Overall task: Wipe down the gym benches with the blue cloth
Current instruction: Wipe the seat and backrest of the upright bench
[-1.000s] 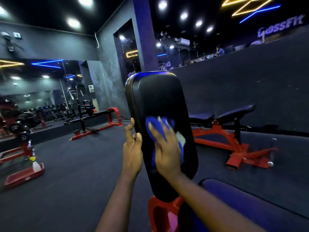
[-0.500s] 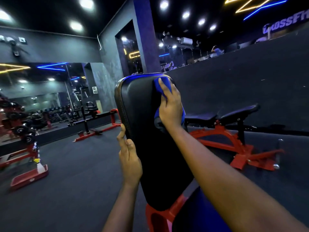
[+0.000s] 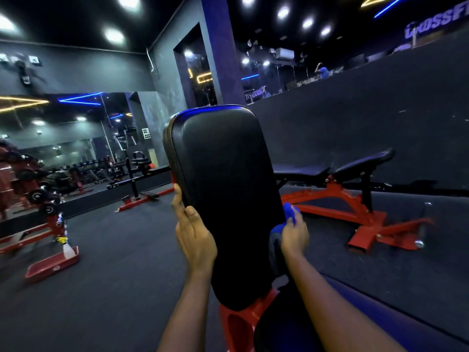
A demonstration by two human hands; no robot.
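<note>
Since half a second ago, the blue cloth (image 3: 289, 212) has been carried down from the top right corner of the upright back pad (image 3: 223, 199) to the lower part of its right edge. It is bunched there in the right hand (image 3: 295, 236), whose fingers are curled round it. Part of the cloth sticks up above the fingers, and part hangs darker below the palm, against the pad's side. The left hand (image 3: 195, 235) is kept on the left edge of the pad. Its thumb is laid on the black front face and its fingers are wrapped along and behind the edge, so the pad is gripped. The pad is carried on a red frame (image 3: 241, 323), seen under its bottom edge. A dark seat (image 3: 380, 316) is seen at the lower right, under the right forearm. A second bench (image 3: 330, 171), black-padded on a red base, is set on the floor well beyond the pad's right edge, before a dark wall.
</note>
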